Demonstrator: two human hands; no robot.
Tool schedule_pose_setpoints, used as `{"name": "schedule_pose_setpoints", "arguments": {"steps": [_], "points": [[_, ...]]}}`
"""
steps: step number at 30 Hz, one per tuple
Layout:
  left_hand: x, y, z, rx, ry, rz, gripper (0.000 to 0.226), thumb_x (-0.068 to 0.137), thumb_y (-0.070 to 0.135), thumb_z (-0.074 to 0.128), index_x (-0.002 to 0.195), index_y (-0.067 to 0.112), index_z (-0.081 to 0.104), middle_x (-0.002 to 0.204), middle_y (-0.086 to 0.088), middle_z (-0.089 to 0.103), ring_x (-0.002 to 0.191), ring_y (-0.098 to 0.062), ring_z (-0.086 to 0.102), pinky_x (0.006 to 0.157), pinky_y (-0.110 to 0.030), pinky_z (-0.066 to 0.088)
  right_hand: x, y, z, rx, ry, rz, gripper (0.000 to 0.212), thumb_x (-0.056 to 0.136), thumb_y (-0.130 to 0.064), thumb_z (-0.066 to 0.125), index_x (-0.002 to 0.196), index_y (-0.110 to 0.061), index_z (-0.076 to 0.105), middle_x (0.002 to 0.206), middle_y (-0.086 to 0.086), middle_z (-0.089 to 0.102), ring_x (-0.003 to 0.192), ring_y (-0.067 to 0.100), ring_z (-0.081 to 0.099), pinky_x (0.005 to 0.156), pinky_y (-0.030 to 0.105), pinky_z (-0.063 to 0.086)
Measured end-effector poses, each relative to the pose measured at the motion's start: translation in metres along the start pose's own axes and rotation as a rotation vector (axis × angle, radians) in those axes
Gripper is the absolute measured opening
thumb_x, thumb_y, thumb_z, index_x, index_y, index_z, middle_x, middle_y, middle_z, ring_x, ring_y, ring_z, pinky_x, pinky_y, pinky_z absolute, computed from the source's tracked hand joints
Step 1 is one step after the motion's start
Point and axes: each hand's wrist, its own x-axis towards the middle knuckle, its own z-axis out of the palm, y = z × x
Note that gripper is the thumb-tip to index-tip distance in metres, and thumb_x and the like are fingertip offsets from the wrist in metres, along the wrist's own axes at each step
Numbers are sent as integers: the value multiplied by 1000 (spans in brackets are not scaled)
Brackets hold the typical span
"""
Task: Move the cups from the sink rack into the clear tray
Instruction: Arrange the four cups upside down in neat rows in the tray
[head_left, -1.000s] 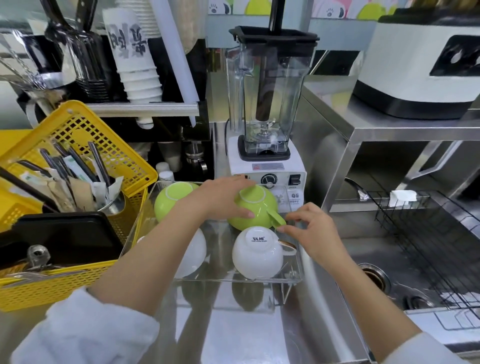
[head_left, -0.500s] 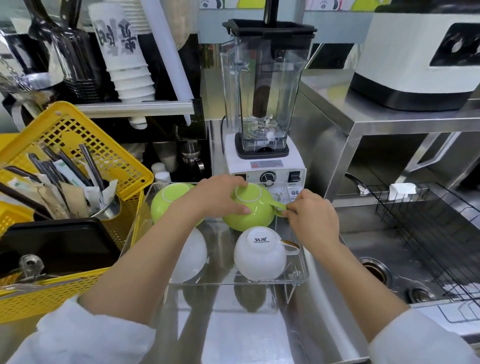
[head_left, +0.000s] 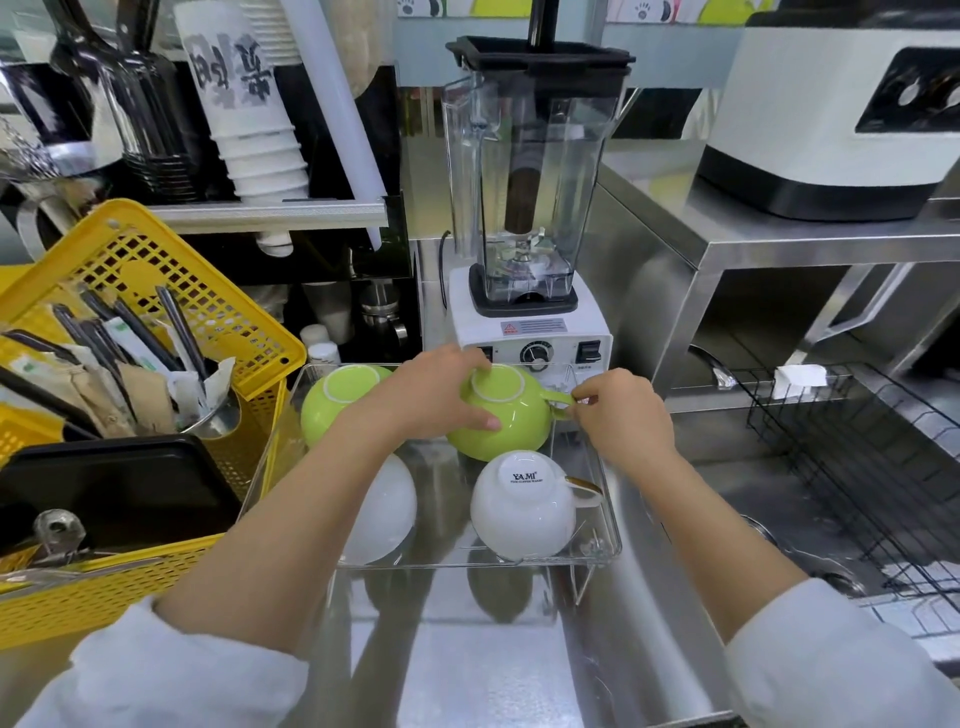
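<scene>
The clear tray (head_left: 605, 540) stands on the steel counter in front of the blender. Several cups lie upside down in it: a green cup (head_left: 340, 392) at the back left, a green cup (head_left: 511, 428) at the back right, a white cup (head_left: 384, 512) at the front left partly behind my left forearm, and a white cup (head_left: 522, 506) with a gold handle at the front right. My left hand (head_left: 431, 392) rests over the back right green cup. My right hand (head_left: 621, 415) pinches that cup's handle. The black wire sink rack (head_left: 852, 447) at the right holds no cups in view.
A white blender (head_left: 527, 208) stands just behind the tray. A yellow basket (head_left: 156, 291) with cutlery and a black tray sits at the left. Stacked paper cups (head_left: 249, 119) hang above. The sink basin (head_left: 810, 525) lies at the right under a steel shelf with a white appliance (head_left: 836, 104).
My right hand moved left from beside the front white cup to the green cup's handle and closed on it. The left hand stayed on the same cup.
</scene>
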Motion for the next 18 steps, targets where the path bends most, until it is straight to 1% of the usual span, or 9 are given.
{"name": "schedule_pose_setpoints", "arguments": {"steps": [2,4,6,8,10,11,13,15,18], "points": [[-3,0,-3,2,-11,7,68,74,48,69,131,25,41,123,-4,48,111,-26,47,90,-37,39,2,0,-2,-24,-48,3,17,80,-19,63,95,-14,69,99,13,69,90,35,59,76,37,47],[-8,-2,-10,1,17,10,66,78,49,64,133,24,40,130,-6,47,120,-26,44,99,-41,37,3,-1,-9,-33,-86,15,31,80,-25,65,109,-15,63,111,9,66,102,32,57,89,41,45],[-15,-8,-20,-33,92,3,61,82,46,61,134,22,40,135,-7,45,125,-26,41,103,-41,34,4,-5,-19,17,-81,-5,40,80,-26,67,118,-17,58,110,6,63,103,28,56,95,42,41],[-24,-20,-34,-90,168,-5,55,84,40,60,133,22,42,135,-5,47,124,-22,43,101,-35,35,4,-12,-28,125,-62,-83,34,79,-23,68,112,-18,62,95,2,60,87,22,54,87,36,43],[-34,-36,-47,-125,208,-26,50,85,36,60,131,23,45,134,-3,50,122,-18,46,95,-30,35,3,-22,-34,238,-80,-148,26,79,-19,69,105,-17,67,85,-1,58,74,15,50,68,24,42],[-39,-45,-52,-138,216,-47,49,85,36,61,130,24,45,133,-3,51,122,-18,46,94,-30,36,3,-27,-35,280,-100,-172,23,79,-18,69,102,-16,68,82,0,58,71,13,49,62,21,39],[-46,-59,-58,-158,211,-100,52,82,38,64,130,26,45,134,-2,51,123,-19,46,96,-34,39,3,-37,-34,304,-134,-217,21,80,-17,69,100,-14,68,81,1,60,69,12,49,61,21,37],[-51,-68,-56,-157,172,-133,55,80,41,65,130,28,44,135,-1,49,122,-19,46,93,-34,41,3,-45,-28,291,-160,-254,20,80,-18,69,100,-15,68,82,1,61,72,13,51,66,24,38],[-55,-75,-48,-142,127,-148,59,78,42,67,130,29,42,137,0,46,122,-19,45,93,-34,40,4,-58,-17,263,-216,-333,15,80,-17,68,94,-17,71,73,-8,59,67,7,49,62,24,38]]}}
